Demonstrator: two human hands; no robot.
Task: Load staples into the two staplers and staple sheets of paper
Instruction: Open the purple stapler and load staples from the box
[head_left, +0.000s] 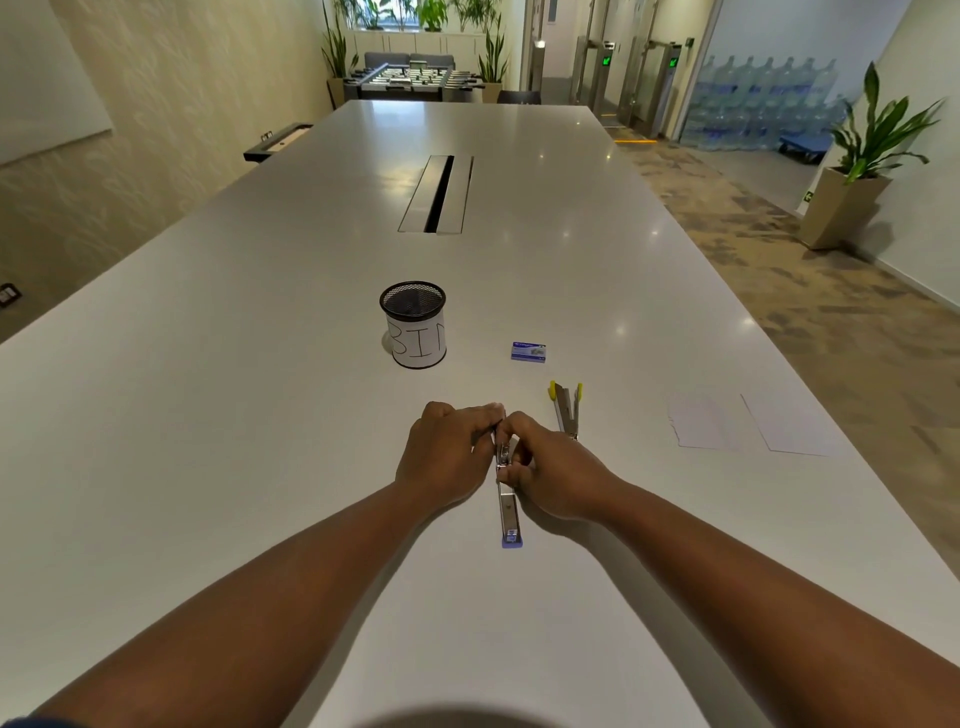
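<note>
A blue-tipped stapler (507, 512) lies unfolded flat on the white table (260, 415), its long metal body pointing toward me. My left hand (447, 457) and my right hand (545, 470) meet over its far end, fingers curled and pinching it there. What lies under the fingertips is hidden. A yellow-tipped stapler (567, 408) lies hinged open just right of my right hand. A small blue staple box (528, 352) sits behind it. White paper sheets (753, 423) lie flat at the right.
A black mesh cup (414, 325) wrapped in paper labelled "BIN" stands behind my left hand. A cable slot (439, 193) runs along the table's middle further back. The table's right edge drops to carpet near the sheets.
</note>
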